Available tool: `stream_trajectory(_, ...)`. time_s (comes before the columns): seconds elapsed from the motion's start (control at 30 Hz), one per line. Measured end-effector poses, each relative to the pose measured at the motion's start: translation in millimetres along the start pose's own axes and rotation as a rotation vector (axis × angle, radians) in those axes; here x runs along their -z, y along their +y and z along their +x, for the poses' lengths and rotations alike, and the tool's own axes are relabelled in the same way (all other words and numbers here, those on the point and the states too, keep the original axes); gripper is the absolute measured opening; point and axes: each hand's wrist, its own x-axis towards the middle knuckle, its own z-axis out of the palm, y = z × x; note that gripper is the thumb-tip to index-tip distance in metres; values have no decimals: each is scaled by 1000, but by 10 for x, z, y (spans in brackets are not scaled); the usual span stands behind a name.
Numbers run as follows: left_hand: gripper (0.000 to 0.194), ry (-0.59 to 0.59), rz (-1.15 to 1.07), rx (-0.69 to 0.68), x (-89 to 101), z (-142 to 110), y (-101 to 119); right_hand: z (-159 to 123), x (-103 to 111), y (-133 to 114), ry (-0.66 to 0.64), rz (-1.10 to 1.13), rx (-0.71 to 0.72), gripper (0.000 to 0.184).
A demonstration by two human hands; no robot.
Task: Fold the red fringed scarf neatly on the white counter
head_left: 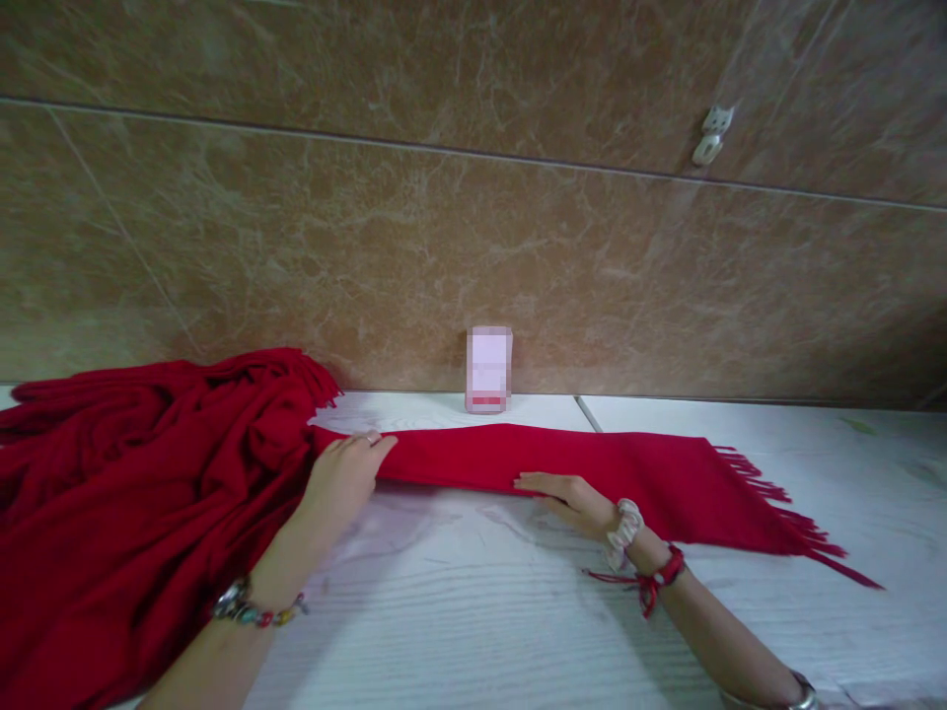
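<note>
A long red fringed scarf lies folded in a narrow strip across a white wood-grain table. My left hand rests on the strip's left part, fingers curled over its edge beside a heap of red cloth. My right hand lies flat on the strip's near edge, fingers stretched out to the left. The fringed end points right. Bracelets sit on both wrists.
A small white box stands against the brown marble-tiled wall behind the scarf. A white hook is fixed high on the wall at the right. A seam in the tabletop runs near the middle back.
</note>
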Motion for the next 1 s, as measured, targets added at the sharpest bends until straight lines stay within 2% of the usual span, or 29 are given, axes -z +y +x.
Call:
stream_trajectory(0.07,54,-48,3,-24,38,-35,-115,-4,14,-25,-38,40,19,35)
stream_trajectory(0.17,57,-286,-61,-120,40,-131,-132,-20,73,-52,-72,86,40,31)
stream_trajectory(0.2,56,-330,-87,-138,34,-160,-92,-33,110,-48,-35,91,27,32)
stream_trajectory(0.27,51,-300,-134,-184,23,-190,42,-88,211,-15,130,56,-56,35)
stream_trajectory(0.33,53,-230,-190,-282,4,-175,210,-193,327,55,323,-76,-224,37)
stream_trajectory(0.4,59,-219,-245,-371,-38,-131,366,-353,420,147,417,-299,-479,39)
stream_trajectory(0.5,60,-272,-283,-405,-148,-75,513,-662,460,294,326,-584,-880,45)
stream_trajectory(0.57,56,-311,-295,-407,-217,-65,550,-865,446,384,216,-638,-1019,46)
stream_trajectory(0.63,52,-331,-309,-437,-258,-72,565,-1033,447,467,151,-645,-1047,45)
stream_trajectory(0.77,48,-301,-330,-528,-280,-85,618,-1227,571,618,124,-668,-1062,44)
stream_trajectory(0.87,46,-230,-310,-487,-287,-66,661,-1241,675,695,113,-674,-1059,44)
stream_trajectory(0.93,43,-194,-285,-446,-278,-49,656,-1156,680,693,139,-693,-995,42)
stream_trajectory(1.0,41,-174,-269,-457,-246,-40,619,-972,607,617,177,-686,-816,40)
